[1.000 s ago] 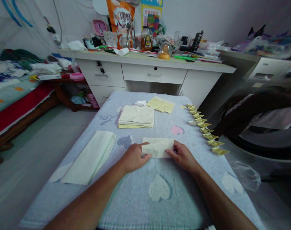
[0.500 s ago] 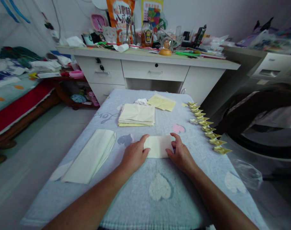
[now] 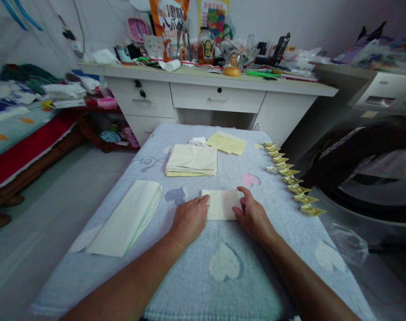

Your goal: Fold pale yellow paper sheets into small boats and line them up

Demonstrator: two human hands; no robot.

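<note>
A small folded sheet of pale yellow paper [image 3: 223,205] lies flat on the cloth-covered table, between my two hands. My left hand [image 3: 191,218] grips its left edge, fingers drawn together and pressed down on the paper. At the right edge my right hand [image 3: 254,216] holds it, the thumb resting on the lower part and the index finger at the upper corner. Beyond them sits a stack of creased paper sheets [image 3: 192,158]. A larger folded pale sheet [image 3: 127,218] lies to the left. Several folded yellow paper boats [image 3: 302,199] form a row along the right side.
A loose yellow sheet [image 3: 227,142] and a crumpled white tissue [image 3: 198,141] lie at the table's far end. Behind stands a white desk [image 3: 219,96] crowded with jars and bags. A washing machine [image 3: 383,96] is at the right, a bed [image 3: 25,133] at the left.
My left thumb and fingers, spread apart at the paper's left edge before, have come together and press on it. My right hand and the paper have barely moved.
</note>
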